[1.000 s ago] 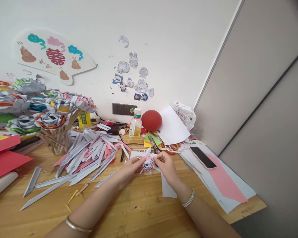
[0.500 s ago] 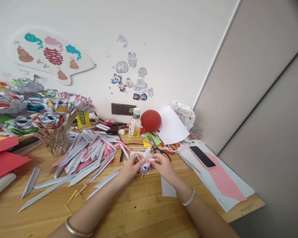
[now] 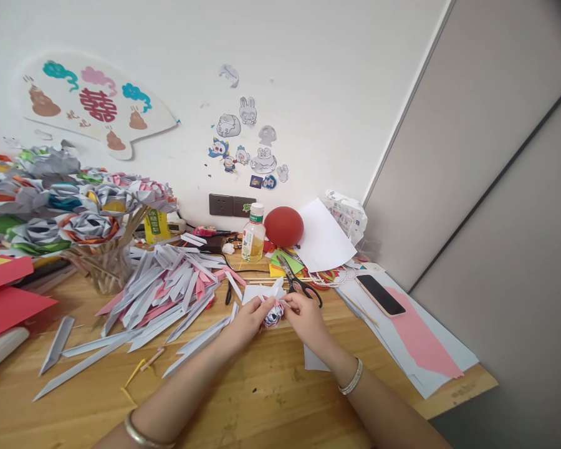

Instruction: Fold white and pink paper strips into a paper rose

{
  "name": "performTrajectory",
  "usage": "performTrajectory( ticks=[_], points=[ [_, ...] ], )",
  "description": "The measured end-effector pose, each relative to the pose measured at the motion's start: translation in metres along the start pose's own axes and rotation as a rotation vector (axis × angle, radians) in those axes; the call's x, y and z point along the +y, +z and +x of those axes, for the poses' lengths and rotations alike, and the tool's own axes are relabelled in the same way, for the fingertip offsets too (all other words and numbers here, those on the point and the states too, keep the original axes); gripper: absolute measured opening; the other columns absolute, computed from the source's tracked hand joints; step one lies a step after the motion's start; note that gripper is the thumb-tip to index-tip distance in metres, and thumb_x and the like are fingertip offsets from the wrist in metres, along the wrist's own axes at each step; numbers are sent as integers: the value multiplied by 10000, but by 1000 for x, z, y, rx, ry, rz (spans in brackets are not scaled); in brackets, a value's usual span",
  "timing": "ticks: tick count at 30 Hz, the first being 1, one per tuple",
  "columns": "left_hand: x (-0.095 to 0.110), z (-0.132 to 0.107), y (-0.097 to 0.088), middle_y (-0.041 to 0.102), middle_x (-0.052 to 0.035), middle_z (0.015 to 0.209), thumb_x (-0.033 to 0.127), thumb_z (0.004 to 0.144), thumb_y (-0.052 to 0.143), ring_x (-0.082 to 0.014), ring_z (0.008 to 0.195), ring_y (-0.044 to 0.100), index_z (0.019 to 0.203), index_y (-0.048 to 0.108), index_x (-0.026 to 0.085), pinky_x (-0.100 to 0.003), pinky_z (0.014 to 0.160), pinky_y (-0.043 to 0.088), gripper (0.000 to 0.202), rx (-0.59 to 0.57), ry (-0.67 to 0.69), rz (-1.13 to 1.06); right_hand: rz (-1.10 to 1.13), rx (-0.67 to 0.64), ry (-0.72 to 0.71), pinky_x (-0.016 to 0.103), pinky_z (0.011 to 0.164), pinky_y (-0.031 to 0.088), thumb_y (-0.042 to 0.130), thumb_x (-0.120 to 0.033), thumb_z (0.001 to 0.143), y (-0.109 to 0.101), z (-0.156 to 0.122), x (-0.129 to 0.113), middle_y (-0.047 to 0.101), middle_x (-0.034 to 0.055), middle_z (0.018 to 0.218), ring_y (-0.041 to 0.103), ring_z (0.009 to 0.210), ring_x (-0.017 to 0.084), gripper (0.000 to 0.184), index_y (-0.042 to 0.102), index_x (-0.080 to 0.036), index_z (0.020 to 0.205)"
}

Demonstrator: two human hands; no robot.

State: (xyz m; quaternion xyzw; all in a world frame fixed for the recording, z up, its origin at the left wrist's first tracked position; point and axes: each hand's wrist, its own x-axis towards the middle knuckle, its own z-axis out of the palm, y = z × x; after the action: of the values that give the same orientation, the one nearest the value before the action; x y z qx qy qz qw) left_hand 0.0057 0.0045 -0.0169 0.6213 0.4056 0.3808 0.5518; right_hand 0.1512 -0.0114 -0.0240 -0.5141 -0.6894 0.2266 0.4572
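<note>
A small rolled paper flower [image 3: 273, 313], grey-white with pink edges, sits between both my hands just above the wooden table [image 3: 262, 399]. My left hand [image 3: 249, 321] pinches its left side with closed fingers. My right hand [image 3: 303, 315] pinches its right side, fingers curled on a paper strip at the top. A bracelet shows on each wrist. Black-handled scissors [image 3: 297, 284] lie just behind my right hand. A heap of folded grey and pink paper strips [image 3: 168, 293] spreads to the left of my hands.
A jar with finished paper flowers on sticks [image 3: 75, 218] stands at the back left, red sheets [image 3: 9, 293] at the left edge. A bottle [image 3: 254, 234], red ball [image 3: 284, 226], white sheet [image 3: 325, 237] and phone [image 3: 380, 294] on pink and white paper lie behind and right.
Both hands with the paper flower have shifted slightly left and away from me, closing tighter round the flower. The view has tilted a little.
</note>
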Motion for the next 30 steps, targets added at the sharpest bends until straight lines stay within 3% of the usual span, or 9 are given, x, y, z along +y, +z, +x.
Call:
performTrajectory(
  ticks=[4,6,9,12,16,19,22,26,30],
  points=[
    [2,-4,3,515,14,696,509,769,417,-143,664,464,767,515,173,-253,635,370,350,-6,115,102,-216,94,-69,264,556,427,448,-171,779,-1,-6,-10,653,45,691,579,605,168,184,630,-182,805],
    [3,-5,4,535,0,753,483,791,400,-155,725,481,810,511,176,-265,691,379,328,3,148,119,-191,81,-74,291,622,448,421,-172,803,-2,-9,-17,672,63,784,601,687,187,231,635,-187,889],
    [5,-5,2,542,-15,820,448,813,388,-165,800,490,858,494,181,-279,760,377,291,27,214,87,-1,14,-21,348,785,451,406,-216,832,-2,-11,-24,645,78,1014,593,903,213,300,588,-197,1069],
    [8,-6,0,538,-23,852,431,820,387,-170,837,489,884,480,183,-285,791,377,273,53,272,30,247,-58,65,375,938,374,456,-291,825,-1,-12,-25,533,57,1212,482,1112,215,359,521,-221,1171],
    [8,-5,-1,524,-12,807,467,816,370,-160,775,482,851,492,187,-275,737,391,308,90,255,16,443,-73,111,394,1013,285,480,-365,819,-1,-12,-24,462,45,1285,385,1201,211,393,503,-235,1189],
    [4,-1,-3,492,12,709,529,800,345,-139,641,451,806,502,190,-265,624,388,374,106,182,-17,461,-48,83,399,1000,301,461,-387,829,-4,-11,-26,490,52,1256,412,1176,205,385,506,-247,1184],
    [3,-1,-2,483,20,664,555,774,377,-128,588,432,764,508,185,-260,584,374,392,90,141,-130,387,-4,8,399,988,307,511,-387,798,-10,-8,-28,567,56,1148,455,1117,210,306,613,-241,1046],
    [11,-7,3,477,16,595,552,787,369,-114,541,416,710,504,167,-241,535,357,415,-86,55,-432,643,-24,108,367,868,416,526,-379,789,-14,-3,-26,621,45,951,564,895,174,246,640,-225,943],
    [13,-9,7,450,19,525,550,789,378,-86,459,390,671,502,147,-215,460,314,438,-251,-60,-649,834,-79,233,302,771,447,611,-349,728,-11,-1,-21,601,20,812,555,741,125,235,632,-193,902]
  ],
)
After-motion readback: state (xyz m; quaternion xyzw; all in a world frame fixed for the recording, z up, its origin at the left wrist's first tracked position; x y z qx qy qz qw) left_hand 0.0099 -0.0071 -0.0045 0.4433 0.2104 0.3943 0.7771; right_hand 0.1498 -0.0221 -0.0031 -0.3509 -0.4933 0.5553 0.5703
